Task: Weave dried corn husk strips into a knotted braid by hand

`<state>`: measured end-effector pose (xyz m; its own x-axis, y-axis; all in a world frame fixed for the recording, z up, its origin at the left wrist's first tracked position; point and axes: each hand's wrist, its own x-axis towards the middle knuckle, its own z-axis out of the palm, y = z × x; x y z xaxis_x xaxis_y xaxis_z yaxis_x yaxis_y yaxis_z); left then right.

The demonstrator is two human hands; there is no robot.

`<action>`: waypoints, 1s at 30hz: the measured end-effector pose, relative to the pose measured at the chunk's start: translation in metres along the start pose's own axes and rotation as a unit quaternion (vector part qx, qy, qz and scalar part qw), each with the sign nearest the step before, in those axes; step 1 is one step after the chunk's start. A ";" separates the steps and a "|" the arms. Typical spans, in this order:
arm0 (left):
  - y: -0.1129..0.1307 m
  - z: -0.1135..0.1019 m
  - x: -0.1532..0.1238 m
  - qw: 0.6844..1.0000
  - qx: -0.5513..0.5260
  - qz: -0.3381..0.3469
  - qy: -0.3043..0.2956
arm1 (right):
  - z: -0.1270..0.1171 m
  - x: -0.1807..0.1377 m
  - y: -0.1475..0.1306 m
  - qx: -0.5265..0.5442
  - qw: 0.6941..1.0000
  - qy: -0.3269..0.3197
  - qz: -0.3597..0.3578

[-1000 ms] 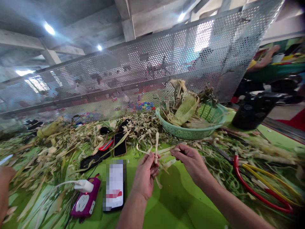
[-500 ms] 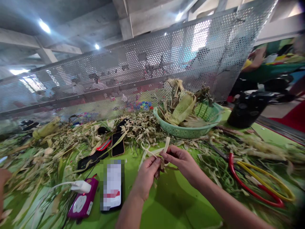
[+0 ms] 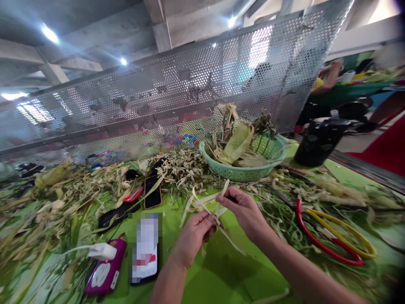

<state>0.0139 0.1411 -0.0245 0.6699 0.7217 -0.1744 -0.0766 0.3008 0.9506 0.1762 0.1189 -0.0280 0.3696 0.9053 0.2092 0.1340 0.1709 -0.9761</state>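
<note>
Head view: left hand (image 3: 194, 234) pinches the pale strips (image 3: 218, 207) close to where they cross; right hand (image 3: 242, 209) has thumb and fingers closed on one upstanding strip just above. Progress, my call: strips are crossed and gathered together, so the piece looks partly worked. Several ends stick out free, one trailing down to the right below the right hand, others reaching up and left past the left fingertips; those look unworked. Can't make out a finished knot, fingers cover part of the crossing. Relative to the grip: crossing sits at the left fingertips, between both hands, raised over the green tabletop (image 3: 218, 278). Green basket (image 3: 242, 172) stands beyond the hands; red-and-yellow-handled scissors (image 3: 299, 213) lie off to the right, untouched.
</note>
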 end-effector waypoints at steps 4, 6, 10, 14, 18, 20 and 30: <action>0.002 0.002 -0.002 1.000 0.015 0.000 -0.014 | -0.004 0.002 0.001 -0.040 0.999 0.008 -0.015; 0.002 0.002 -0.002 1.000 0.028 0.005 -0.005 | -0.005 0.003 0.001 -0.071 0.997 0.007 -0.027; -0.001 0.002 0.000 0.997 0.062 0.040 0.001 | -0.010 0.005 -0.002 -0.181 0.975 0.043 -0.123; -0.003 0.002 0.003 0.986 0.157 0.060 0.009 | -0.012 0.002 -0.014 -0.315 0.921 0.042 -0.226; -0.008 0.002 0.005 0.981 0.182 0.062 -0.014 | -0.009 -0.003 -0.019 -0.345 0.913 -0.073 -0.203; -0.011 0.003 0.007 0.980 0.185 0.072 -0.016 | -0.006 -0.004 -0.018 -0.335 0.918 -0.094 -0.189; -0.017 0.009 0.007 0.981 0.183 0.047 -0.032 | 0.001 -0.003 -0.012 -0.233 0.953 -0.080 -0.177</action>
<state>0.0266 0.1356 -0.0396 0.7179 0.6920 -0.0756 0.1220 -0.0182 0.9924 0.1721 0.1145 -0.0172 0.0864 0.8769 0.4729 0.6311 0.3191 -0.7071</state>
